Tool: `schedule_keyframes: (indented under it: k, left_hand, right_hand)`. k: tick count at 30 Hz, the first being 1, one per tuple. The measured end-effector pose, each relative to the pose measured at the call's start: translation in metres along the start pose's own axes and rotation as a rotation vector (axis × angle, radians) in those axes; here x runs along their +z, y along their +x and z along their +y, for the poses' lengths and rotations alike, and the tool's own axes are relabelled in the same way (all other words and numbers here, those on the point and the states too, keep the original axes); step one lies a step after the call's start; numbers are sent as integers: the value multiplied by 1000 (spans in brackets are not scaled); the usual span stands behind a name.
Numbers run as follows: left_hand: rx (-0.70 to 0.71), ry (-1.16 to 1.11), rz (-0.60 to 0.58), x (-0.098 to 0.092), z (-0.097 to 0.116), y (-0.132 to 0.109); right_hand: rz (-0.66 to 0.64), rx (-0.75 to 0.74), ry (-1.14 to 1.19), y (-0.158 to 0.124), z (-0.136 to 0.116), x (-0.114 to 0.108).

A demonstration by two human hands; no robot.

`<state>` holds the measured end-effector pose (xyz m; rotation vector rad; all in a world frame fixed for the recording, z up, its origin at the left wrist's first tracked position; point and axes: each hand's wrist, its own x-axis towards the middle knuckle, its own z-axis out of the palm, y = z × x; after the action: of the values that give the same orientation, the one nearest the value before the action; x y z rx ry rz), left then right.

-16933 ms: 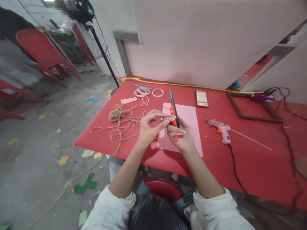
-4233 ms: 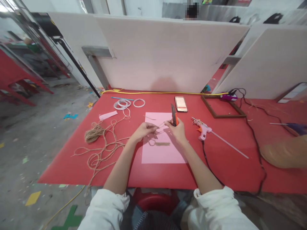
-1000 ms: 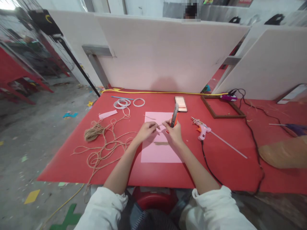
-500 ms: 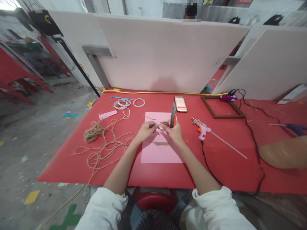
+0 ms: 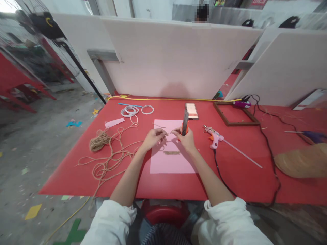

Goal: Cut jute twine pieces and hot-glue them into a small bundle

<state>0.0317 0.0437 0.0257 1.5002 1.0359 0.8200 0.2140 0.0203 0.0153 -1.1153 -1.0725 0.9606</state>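
"What's on the red bench (image 5: 63, 180)?"

"A big pink paper (image 5: 163, 163). An orange cutter (image 5: 184, 123) stands up over it."

"Who's holding it?"

"The right hand (image 5: 187, 141), with fingers (image 5: 176, 131) closed around it. The left hand (image 5: 153, 139) pinches a thin string (image 5: 168, 133)."

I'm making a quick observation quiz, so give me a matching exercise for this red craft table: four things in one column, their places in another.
Things:
1. orange-handled utility knife
2. pink hot glue gun
3. coiled jute twine
4. thin brown wooden frame

Places:
A. right of the pink paper sheet
B. by the far edge of the red table
C. in the person's right hand
D. left of the paper sheet

Pairs: 1-C, 2-A, 3-D, 4-B
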Motion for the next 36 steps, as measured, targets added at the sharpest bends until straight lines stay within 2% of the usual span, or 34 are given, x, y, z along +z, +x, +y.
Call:
schedule_keyframes:
  k: [5, 10, 13, 16, 19, 22, 26, 29, 33, 36]
  left_hand:
    - [-18, 59, 74, -1, -4, 1]
    - [27, 56, 76, -2, 1, -1]
    - [46, 102, 88, -9, 1, -1]
    - [37, 159, 39, -23, 2, -2]
    - [53, 304, 19, -37, 5, -10]
    - [71, 554, 17, -49, 7, -22]
    - [116, 880, -26, -59, 6, -40]
    - [188, 1052, -40, -60, 4, -51]
    - [333, 1151, 91, -47, 4, -64]
    - [418, 1155, 68, -27, 1, -66]
  right_hand:
    - [79, 54, 70, 3, 4, -2]
    - [109, 149, 172, 6, 8, -4]
    - [79, 214, 316, 9, 9, -5]
    - [-8, 243, 341, 9, 3, -8]
    - [-82, 197, 223, 1, -4, -16]
    - [-138, 162, 12, -14, -7, -34]
    - [-84, 75, -312, -30, 0, -65]
    - [-65, 35, -397, -34, 3, -78]
    - [-208, 90, -506, -46, -5, -64]
    - [-306, 107, -657, -64, -11, -40]
